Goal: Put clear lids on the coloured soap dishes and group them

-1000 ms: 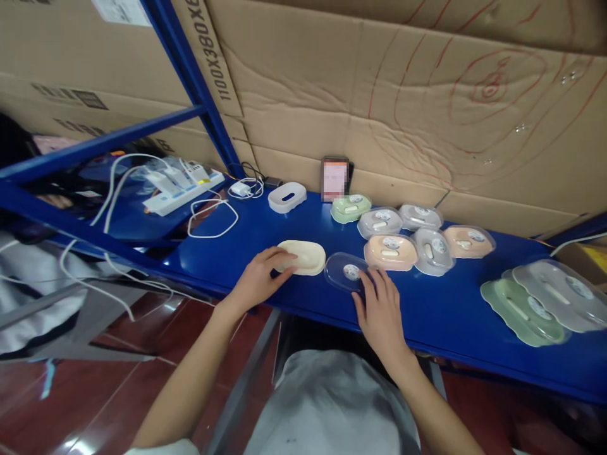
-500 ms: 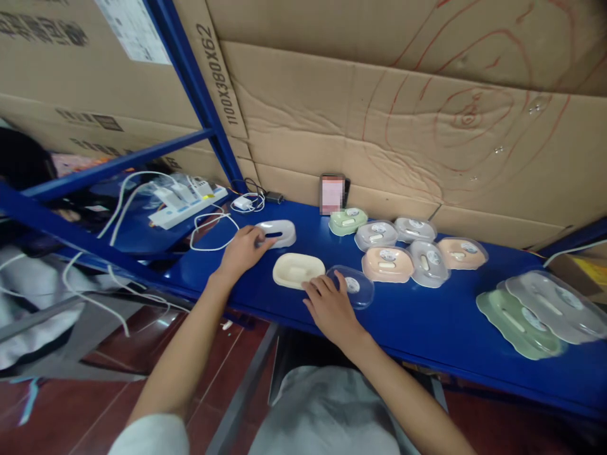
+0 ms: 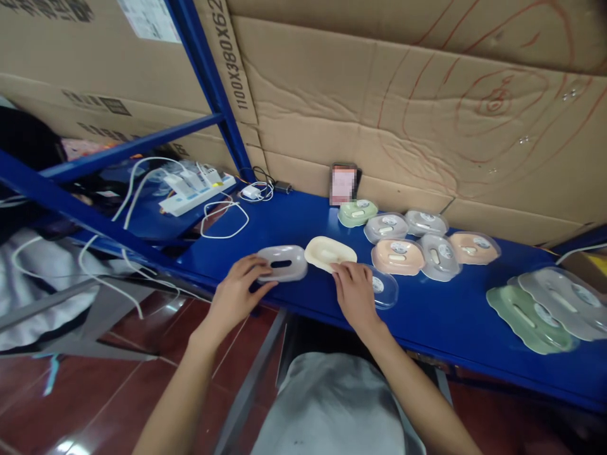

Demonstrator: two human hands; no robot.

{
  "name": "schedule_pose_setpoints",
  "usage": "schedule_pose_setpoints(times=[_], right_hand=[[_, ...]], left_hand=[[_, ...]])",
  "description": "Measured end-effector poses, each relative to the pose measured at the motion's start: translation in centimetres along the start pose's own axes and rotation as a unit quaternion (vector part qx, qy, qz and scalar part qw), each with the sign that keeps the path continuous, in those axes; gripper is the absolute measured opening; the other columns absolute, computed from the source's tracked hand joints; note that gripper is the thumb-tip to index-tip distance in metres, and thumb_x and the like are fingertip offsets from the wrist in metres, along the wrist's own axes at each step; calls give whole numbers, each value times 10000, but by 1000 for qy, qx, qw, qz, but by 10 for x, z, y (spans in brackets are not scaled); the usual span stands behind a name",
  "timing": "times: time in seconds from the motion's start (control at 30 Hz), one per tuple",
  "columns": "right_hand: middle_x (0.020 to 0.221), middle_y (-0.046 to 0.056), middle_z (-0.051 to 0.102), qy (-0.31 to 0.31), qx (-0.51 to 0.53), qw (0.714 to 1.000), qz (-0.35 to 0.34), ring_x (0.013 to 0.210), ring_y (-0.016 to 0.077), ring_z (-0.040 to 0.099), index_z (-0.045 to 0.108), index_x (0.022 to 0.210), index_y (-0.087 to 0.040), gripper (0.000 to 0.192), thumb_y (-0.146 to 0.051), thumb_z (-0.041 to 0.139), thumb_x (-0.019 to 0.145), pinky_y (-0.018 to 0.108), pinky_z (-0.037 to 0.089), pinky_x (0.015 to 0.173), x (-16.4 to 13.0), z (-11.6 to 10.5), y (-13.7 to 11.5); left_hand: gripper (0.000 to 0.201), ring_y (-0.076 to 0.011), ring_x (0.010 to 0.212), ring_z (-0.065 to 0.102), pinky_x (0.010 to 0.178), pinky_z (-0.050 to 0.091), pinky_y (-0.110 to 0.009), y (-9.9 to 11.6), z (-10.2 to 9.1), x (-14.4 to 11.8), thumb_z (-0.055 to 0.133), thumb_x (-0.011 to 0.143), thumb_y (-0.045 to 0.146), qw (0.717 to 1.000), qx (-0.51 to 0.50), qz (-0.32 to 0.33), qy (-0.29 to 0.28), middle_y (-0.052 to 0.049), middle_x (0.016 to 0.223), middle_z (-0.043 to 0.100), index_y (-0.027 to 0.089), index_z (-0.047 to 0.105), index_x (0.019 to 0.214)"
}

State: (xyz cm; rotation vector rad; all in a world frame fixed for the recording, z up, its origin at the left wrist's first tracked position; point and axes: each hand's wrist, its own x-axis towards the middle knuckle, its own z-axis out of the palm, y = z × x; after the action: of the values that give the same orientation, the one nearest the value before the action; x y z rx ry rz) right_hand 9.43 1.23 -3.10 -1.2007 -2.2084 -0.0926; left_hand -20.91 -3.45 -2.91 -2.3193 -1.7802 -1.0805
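Note:
My left hand (image 3: 236, 296) grips the left end of a white oval plastic dish (image 3: 294, 259) with a dark slot in its middle, thumb at the near side and fingers over the top. Just to its right is a cream oval soap dish (image 3: 321, 249), tilted a little. The fingers of my right hand (image 3: 356, 292) are closed on its near right rim. A clear plastic lid (image 3: 387, 292) with a round label lies on the blue table (image 3: 441, 322), partly hidden behind my right hand.
Several lidded soap dishes, among them a peach one (image 3: 397, 258) and a green one (image 3: 356, 215), stand at the back right. Two larger wavy-edged dishes (image 3: 526, 319) overlap farther right. A phone (image 3: 343, 184) leans against the cardboard (image 3: 303, 148). White cables and a power strip (image 3: 196, 196) lie left.
My left hand has brought the white slotted dish nearer and to the right. My right hand has moved the cream dish rightward and away from me. The view has shifted slightly.

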Motion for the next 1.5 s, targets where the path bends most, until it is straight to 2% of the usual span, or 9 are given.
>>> schedule_pose_setpoints(times=[0.1, 0.17, 0.33, 0.47, 0.67, 0.83, 0.93, 1.1, 1.5], right_hand=[[1155, 111, 743, -22, -2, 999, -32, 1102, 260, 670, 715, 1275, -197, 302, -108, 516, 1065, 453, 459, 1052, 0, 4, 0], [1224, 97, 749, -41, 7, 997, -64, 1185, 235, 667, 713, 1296, -216, 309, -119, 534, 1063, 420, 446, 1117, 1, 5, -4], [1464, 138, 672, -19, -2, 999, -36, 1424, 269, 571, 631, 1441, -192, 375, -347, 536, 1113, 491, 348, 1258, -6, -12, -4], [1714, 139, 430, -91, -42, 995, -11, 1585, 370, 394, 493, 1600, -234, 611, -535, 577, 1076, 615, 325, 1267, -39, -40, 27], [1692, 96, 477, -102, -10, 992, 67, 1600, 367, 379, 513, 1598, -311, 523, -511, 493, 1115, 596, 459, 1171, -72, -57, 66], [1634, 99, 550, -56, 50, 995, 65, 1559, 343, 444, 551, 1573, -303, 467, -431, 479, 1129, 608, 421, 1215, -50, -44, 52], [1635, 91, 547, -22, 106, 992, 58, 1556, 304, 450, 517, 1598, -313, 477, -394, 482, 1129, 572, 407, 1252, -39, -38, 41], [1665, 76, 509, -73, 125, 989, 1, 1581, 293, 414, 454, 1639, -330, 519, -366, 495, 1122, 562, 425, 1257, -39, -37, 32], [1682, 100, 480, -106, 102, 989, -29, 1585, 304, 412, 446, 1648, -322, 532, -355, 505, 1121, 574, 442, 1249, -47, -43, 43]], left_hand=[[241, -313, 1144, 718, 1054, 562, -506, -6, -6, 0, 695, 1023, 453, 990, 9, -63, 124, -96, 1109, 768, 215, 721, 1058], [211, -278, 1091, 735, 1023, 581, -465, 0, -7, 4, 718, 1016, 415, 984, -10, -76, 158, -86, 1124, 765, 213, 714, 1076], [173, -278, 1223, 704, 1087, 573, -462, 37, 15, 17, 688, 1040, 357, 997, -37, 27, 57, -101, 1233, 731, 224, 716, 1147], [280, -329, 1350, 645, 1134, 557, -523, 53, 30, 11, 735, 1007, 344, 997, -15, 66, -29, -126, 1367, 683, 243, 686, 1264], [184, -406, 1580, 420, 1213, 488, -630, 57, 37, -1, 707, 1008, 229, 999, -21, 32, 18, -160, 1620, 491, 228, 686, 1191], [220, -367, 1506, 524, 1208, 509, -615, 61, 45, -6, 762, 987, 276, 996, -70, 49, 28, -145, 1466, 609, 230, 657, 1176], [285, -348, 1467, 565, 1194, 533, -571, 69, 49, -11, 800, 961, 307, 992, -111, 58, -9, -147, 1466, 607, 235, 648, 1192], [295, -380, 1458, 571, 1157, 549, -593, 80, 59, -14, 810, 954, 352, 990, -121, 65, -24, -176, 1495, 597, 233, 657, 1177], [322, -389, 1467, 561, 1136, 567, -578, 83, 64, -20, 814, 947, 407, 988, -101, 114, -41, -137, 1422, 680, 262, 705, 1213]])
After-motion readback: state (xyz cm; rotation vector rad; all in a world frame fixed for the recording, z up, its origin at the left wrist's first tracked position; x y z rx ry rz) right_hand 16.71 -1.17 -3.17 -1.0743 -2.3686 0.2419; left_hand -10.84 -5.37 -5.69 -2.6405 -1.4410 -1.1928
